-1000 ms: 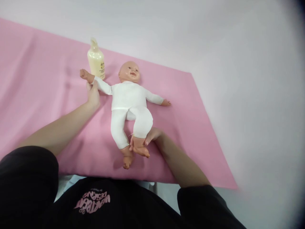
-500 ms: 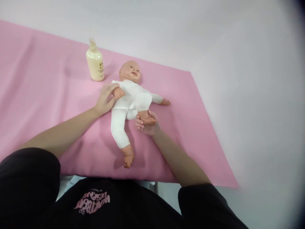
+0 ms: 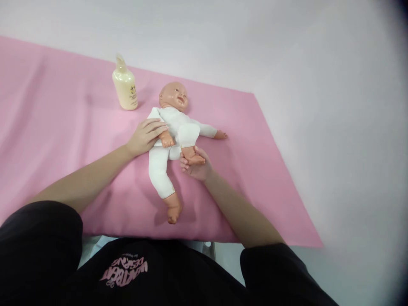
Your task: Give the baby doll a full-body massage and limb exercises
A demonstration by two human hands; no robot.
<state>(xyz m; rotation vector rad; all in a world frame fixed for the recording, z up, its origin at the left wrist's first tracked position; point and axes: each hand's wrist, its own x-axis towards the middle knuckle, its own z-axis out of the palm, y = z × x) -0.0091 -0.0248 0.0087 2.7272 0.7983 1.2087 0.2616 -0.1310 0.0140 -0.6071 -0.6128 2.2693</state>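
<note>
A baby doll [image 3: 175, 117] in a white cloth body lies on its back, head toward the far side. My left hand [image 3: 145, 136] is closed over its forearm on the left side, fingers lying across the white sleeve. The doll's small hand sticks out past my fingertips. Its lower leg on the right is bent up, and my right hand [image 3: 199, 168] holds the ankle and foot from beneath, fingers curled around it. The other leg [image 3: 161, 174] rests stretched toward me. The doll's far arm [image 3: 208, 130] is spread out to the right.
A pale yellow pump bottle [image 3: 126, 87] stands upright beyond my left hand, to the left of the doll's head. Pink sheeting [image 3: 255, 182] covers the surface under the doll, its edge running down the right. A whitish surface lies past it.
My left hand has shifted onto the doll's forearm, and that arm now lies lower across the body. The bent leg has moved slightly left with my right hand still around the ankle.
</note>
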